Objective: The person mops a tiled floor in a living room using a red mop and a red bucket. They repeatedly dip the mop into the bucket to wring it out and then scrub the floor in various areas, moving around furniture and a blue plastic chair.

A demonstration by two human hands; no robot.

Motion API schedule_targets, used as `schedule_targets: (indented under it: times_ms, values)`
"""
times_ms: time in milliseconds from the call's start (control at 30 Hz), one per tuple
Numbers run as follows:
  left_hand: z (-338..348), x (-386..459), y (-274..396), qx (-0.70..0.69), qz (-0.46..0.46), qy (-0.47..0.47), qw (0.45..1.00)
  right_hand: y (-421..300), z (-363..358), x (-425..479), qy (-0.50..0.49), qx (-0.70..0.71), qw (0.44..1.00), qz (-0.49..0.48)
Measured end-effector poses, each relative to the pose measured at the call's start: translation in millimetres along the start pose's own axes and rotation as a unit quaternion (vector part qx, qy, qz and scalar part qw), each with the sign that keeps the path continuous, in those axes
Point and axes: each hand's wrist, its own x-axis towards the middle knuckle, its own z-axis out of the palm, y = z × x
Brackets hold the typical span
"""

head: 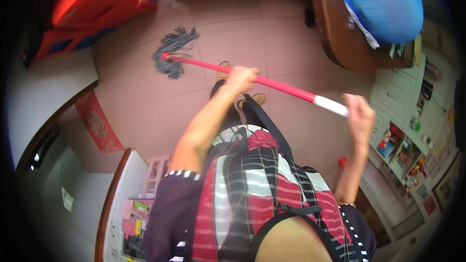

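Observation:
A string mop's grey head point(171, 52) lies spread on the tiled floor, ahead and to the left of my feet. Its red handle point(282, 86) runs rightward across the front of my body and ends in a white grip point(330, 106). My left hand point(242, 79) is closed around the middle of the red handle. At the far end, my right hand point(358, 111) holds the white grip, slightly blurred.
Red plastic crates point(98, 3) stand at the upper left. A brown wooden table point(333, 43) bearing a blue-covered object point(386, 7) is at the upper right. White drawers point(391, 94) line the right side. A red mat point(97, 122) lies by the doorway; a pink rack point(156, 174) is at lower left.

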Motion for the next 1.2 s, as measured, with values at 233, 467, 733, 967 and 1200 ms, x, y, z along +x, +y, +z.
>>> schedule_targets:
  times_ms: [233, 467, 733, 967, 1200]
  values:
    - [18, -38, -65, 0.096, -0.082, 0.037, 0.991, 2, 72, -55, -0.123, 0.012, 0.991, -0.059]
    - [93, 31, 75, 0.109, 0.118, 0.0, 0.987, 95, -48, -106, -0.007, -0.057, 0.995, 0.083]
    - [210, 80, 268, 0.106, 0.275, -0.119, 0.948, 183, -124, -263, 0.082, -0.099, 0.956, 0.262]
    - [299, 99, 313, 0.193, 0.351, -0.12, 0.908, 231, -61, -353, 0.134, 0.011, 0.945, 0.299]
    - [283, 156, 275, 0.413, 0.19, -0.123, 0.882, 283, 73, -307, 0.074, 0.033, 0.974, 0.212]
